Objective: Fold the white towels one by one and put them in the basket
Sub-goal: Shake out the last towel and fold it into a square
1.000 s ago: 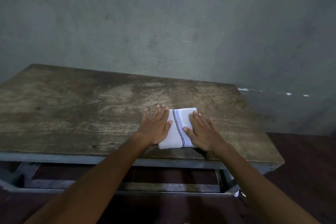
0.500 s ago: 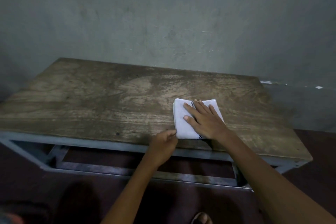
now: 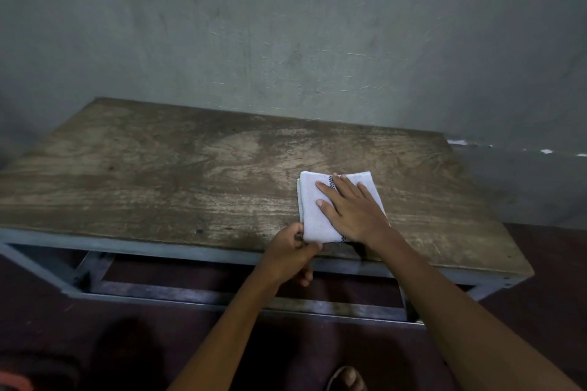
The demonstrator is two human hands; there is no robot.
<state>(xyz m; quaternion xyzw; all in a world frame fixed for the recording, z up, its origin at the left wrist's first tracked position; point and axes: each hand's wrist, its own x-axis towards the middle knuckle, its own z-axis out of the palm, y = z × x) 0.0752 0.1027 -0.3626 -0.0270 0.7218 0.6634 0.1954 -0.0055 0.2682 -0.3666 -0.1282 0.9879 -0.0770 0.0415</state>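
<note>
Quick count for you: one towel (image 3: 314,219), two hands, one tabletop (image 3: 158,184), and that's about it for the working area. I can't spot any second towel on the tabletop.

The towel is white and folded into a small square, with a black checkered stripe (image 3: 331,181) peeking out at its far edge. It lies on the tabletop, right of the middle and close to the front edge.

Your right hand (image 3: 352,209) lies flat on top of the towel, fingers straight and spread a little, pressing it onto the tabletop. Your left hand (image 3: 290,252) is at the tabletop's front edge with fingers curled, and it pinches the towel's near left corner.

Below the tabletop you've got the grey-blue metal frame (image 3: 190,251), a dark red floor (image 3: 127,343), and one foot (image 3: 347,379) poking in at the bottom. There's also something reddish (image 3: 14,382) in the low left corner, too dark to make out.

Compared with a second ago, both hands were flat on the towel with the stripe showing between them. Now the left one has slid off to the tabletop's front edge and grabbed that corner, while the right has stayed pressed down and covers most of the stripe.
</note>
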